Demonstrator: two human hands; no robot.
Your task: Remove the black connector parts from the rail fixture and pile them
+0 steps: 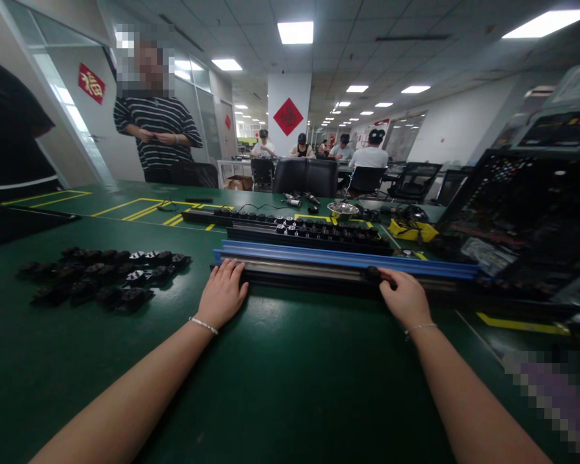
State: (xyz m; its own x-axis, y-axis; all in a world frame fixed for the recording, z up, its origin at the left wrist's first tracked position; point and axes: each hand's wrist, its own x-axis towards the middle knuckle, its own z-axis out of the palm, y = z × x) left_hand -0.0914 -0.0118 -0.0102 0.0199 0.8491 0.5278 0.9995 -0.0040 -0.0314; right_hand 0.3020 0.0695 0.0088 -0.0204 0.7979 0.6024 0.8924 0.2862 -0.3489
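Note:
A long black track rail (304, 281) with a shiny inner strip lies crosswise on the green table in front of me. My left hand (223, 290) is closed over its left end, fingers across the top and thumb at the near side. Farther right, my right hand (406, 296) pinches a small black part (373, 274) that sits on the rail. Directly behind runs a blue rail (294, 254), partly hidden by the black one. To the left of my left hand lie several small black modules (96, 277) in loose rows.
Behind the blue rail are black rails carrying black modules (309, 227). Farther back stand a metal bowl (343, 209) and a yellow bin (412, 230). A dark rack (507, 212) rises at the right. Across the table stands a person in a striped shirt (157, 132).

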